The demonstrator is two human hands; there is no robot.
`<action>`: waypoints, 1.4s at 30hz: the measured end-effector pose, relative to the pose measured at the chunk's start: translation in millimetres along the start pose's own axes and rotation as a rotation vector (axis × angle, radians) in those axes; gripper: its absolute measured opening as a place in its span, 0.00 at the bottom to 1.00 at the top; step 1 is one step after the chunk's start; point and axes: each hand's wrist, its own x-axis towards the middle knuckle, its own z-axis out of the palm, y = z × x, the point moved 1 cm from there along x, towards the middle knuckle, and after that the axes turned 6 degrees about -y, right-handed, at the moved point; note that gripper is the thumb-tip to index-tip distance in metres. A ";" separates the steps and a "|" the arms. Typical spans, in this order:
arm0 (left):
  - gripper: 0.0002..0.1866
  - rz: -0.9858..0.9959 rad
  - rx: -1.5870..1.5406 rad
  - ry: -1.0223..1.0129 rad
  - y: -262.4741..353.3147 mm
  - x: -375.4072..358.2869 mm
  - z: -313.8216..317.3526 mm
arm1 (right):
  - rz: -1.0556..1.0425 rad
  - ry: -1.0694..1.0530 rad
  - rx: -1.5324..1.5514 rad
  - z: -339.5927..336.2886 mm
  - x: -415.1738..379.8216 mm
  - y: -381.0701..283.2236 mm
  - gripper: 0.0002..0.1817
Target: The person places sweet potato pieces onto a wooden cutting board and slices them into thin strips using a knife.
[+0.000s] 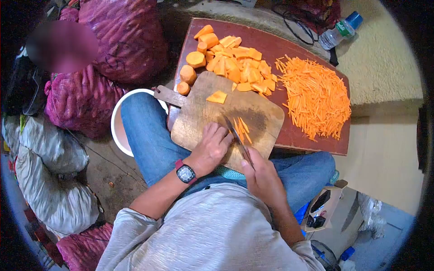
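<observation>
Right hand point(262, 176): fingers clamped on the handle of the knife point(244, 149), thumb laid along it near the blade. Left hand point(212, 147): fingers curled and bunched together on the cutting board point(190, 124), fingertips just beside the blade. Whether a carrot piece is gripped beneath them cannot be told; that spot is hidden by the hand. A watch point(186, 173) is worn on the left wrist.

Step in hand, as judged: carrot is being cut into thin strips. Loose carrot strips point(242, 130) are noted on the board, on the side of the blade away from the left fingers. For the next cut, the blade should be set just inside the carrot's edge, with the left fingertips kept tucked back and the piece held flat.

Beyond the left fingertips, a single flat carrot slice point(217, 96) is observed lying apart on the board. Farther out, past the board's far edge, a heap of carrot slices point(230, 61) is placed on the worktop point(271, 40), with thicker carrot chunks point(195, 59) at its left. Beyond the right fingers, outward to the right, a large pile of shredded carrot point(316, 97) is seen. Farthest, past that pile, a plastic bottle point(339, 34) is noted, lying tilted.
</observation>
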 end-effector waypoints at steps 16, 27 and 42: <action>0.21 -0.010 0.001 0.011 -2.5 -2.7 -3.5 | -0.057 0.075 0.034 -4.4 -5.8 -4.6 0.17; 0.19 -0.036 -0.007 0.039 -1.4 -6.0 1.8 | -0.120 0.128 0.023 11.3 5.2 6.6 0.18; 0.06 -0.266 -0.214 0.508 -21.3 12.1 -16.9 | -0.070 0.094 0.202 5.7 -18.0 19.4 0.14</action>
